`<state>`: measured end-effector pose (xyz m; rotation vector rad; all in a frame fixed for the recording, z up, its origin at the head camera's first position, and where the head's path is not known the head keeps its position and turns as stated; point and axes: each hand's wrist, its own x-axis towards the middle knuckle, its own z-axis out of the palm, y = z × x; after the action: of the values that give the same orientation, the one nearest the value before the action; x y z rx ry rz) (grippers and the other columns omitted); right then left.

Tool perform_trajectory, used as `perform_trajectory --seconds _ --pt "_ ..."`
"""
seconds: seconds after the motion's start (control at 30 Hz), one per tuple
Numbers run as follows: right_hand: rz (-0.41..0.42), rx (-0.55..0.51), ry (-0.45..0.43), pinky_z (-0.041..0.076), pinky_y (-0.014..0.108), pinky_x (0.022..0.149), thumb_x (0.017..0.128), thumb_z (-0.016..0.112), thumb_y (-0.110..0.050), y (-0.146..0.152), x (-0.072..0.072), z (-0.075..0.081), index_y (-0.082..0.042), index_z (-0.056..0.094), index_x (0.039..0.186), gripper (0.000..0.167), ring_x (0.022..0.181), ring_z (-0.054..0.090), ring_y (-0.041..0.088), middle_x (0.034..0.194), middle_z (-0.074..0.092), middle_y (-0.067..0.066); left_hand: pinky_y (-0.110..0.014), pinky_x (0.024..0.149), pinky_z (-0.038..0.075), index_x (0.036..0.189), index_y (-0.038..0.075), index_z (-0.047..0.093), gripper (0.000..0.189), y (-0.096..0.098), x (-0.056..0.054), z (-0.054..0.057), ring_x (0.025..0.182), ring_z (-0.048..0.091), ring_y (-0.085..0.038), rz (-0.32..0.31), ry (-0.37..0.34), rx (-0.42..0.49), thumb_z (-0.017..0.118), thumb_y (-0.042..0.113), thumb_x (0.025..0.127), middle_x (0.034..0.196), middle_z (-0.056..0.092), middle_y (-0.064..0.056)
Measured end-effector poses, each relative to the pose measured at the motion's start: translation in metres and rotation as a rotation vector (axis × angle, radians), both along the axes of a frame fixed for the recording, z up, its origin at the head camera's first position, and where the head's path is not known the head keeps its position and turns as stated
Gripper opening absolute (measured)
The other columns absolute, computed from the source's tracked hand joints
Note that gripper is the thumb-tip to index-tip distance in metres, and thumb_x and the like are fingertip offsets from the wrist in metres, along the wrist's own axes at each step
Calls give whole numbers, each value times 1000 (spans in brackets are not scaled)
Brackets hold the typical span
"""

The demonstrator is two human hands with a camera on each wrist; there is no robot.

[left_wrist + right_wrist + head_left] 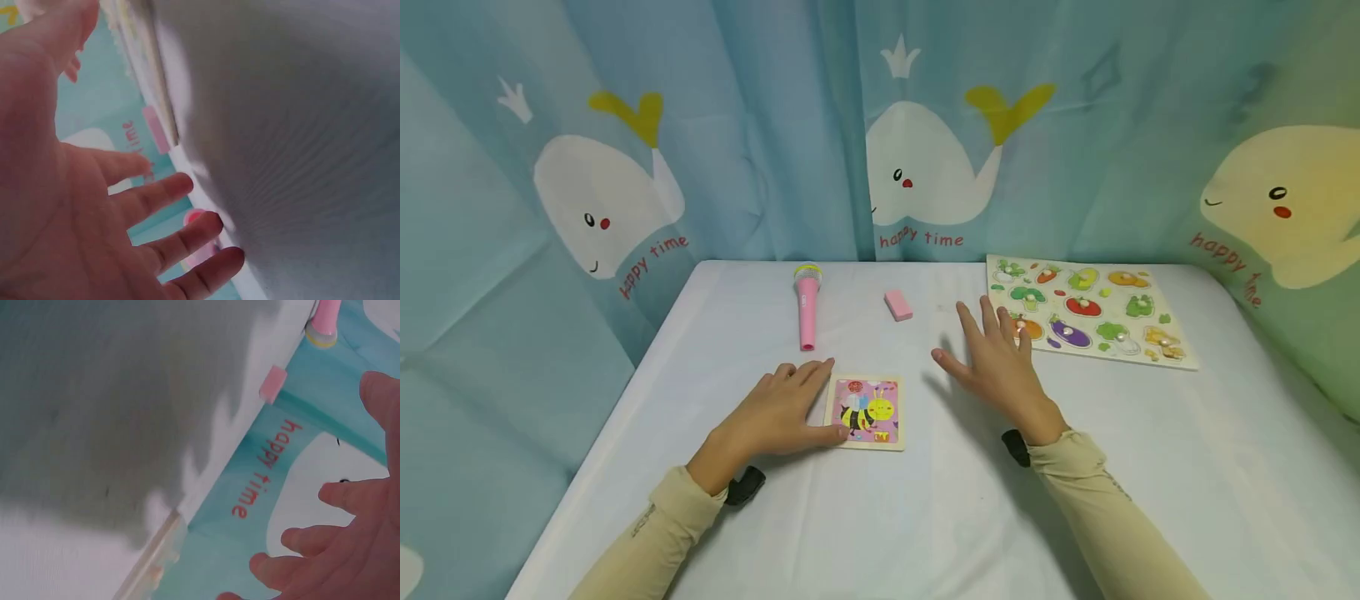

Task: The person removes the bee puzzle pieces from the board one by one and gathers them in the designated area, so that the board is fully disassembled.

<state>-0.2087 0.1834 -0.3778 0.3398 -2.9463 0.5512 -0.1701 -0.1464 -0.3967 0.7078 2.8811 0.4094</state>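
A small square wooden puzzle (pixel 887 417) with a bee picture lies flat on the white table. My left hand (pixel 778 412) is at its left side, fingers extended and thumb over the lower left edge; whether the thumb touches it I cannot tell. In the left wrist view, the fingers of that left hand (pixel 81 212) are spread with nothing in the palm. My right hand (pixel 1003 375) hovers to the right of the puzzle, fingers apart and holding nothing. The right wrist view also shows the right hand (pixel 356 537) spread above the table.
Behind the puzzle lie a pink toy microphone (pixel 807 308) and a pink block (pixel 898 305). A vegetable peg puzzle board (pixel 1105 354) lies at the back right, partly behind my right fingers. A blue whale-print curtain (pixel 790 125) borders the table's back and sides.
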Motion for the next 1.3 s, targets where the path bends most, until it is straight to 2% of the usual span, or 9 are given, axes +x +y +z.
perform_trajectory --seconds 0.13,0.3,0.43,0.6,0.83,1.03,1.3 --pt "83 -5 17 24 77 116 104 69 -44 -8 -3 -2 1 39 164 81 151 29 60 166 28 37 -58 111 38 168 9 34 107 1 -1 1 142 41 -38 -16 -16 -56 72 71 90 169 38 -10" --pt "256 0 94 41 69 110 102 75 -33 -22 -6 -2 5 52 154 68 138 50 57 153 47 39 -62 115 35 168 8 36 105 2 -2 4 150 34 -41 -20 -31 -105 73 69 91 172 34 -9" --pt "372 22 95 45 66 108 100 79 -32 -42 -7 0 3 61 146 61 129 57 53 143 58 34 -65 118 31 169 7 33 106 1 -2 4 158 23 -45 -6 -51 -128 71 70 92 174 31 -9" --pt "492 75 98 51 58 100 97 82 -35 -66 -9 0 -2 69 139 54 113 62 43 126 66 23 -64 119 30 169 8 31 106 3 0 4 159 21 -44 2 -69 -143 70 71 93 175 28 -8" --pt "617 129 -9 53 43 90 98 82 -39 -92 -12 -1 -7 72 139 53 102 59 30 120 64 17 -64 121 27 170 9 29 107 3 -1 4 160 19 -43 3 -87 -148 68 73 93 176 25 -6" --pt "703 131 -94 52 38 87 97 84 -30 -103 -17 -2 -8 75 132 42 97 56 25 114 61 13 -65 121 26 170 8 29 108 0 -2 6 160 18 -44 -12 -97 -135 69 71 93 177 25 -6" --pt "799 161 -161 55 30 85 96 84 -24 -111 -32 3 -10 78 125 32 89 59 17 112 61 10 -65 122 25 170 9 31 107 -3 -2 9 161 17 -43 8 -132 -123 75 67 92 177 24 -5"
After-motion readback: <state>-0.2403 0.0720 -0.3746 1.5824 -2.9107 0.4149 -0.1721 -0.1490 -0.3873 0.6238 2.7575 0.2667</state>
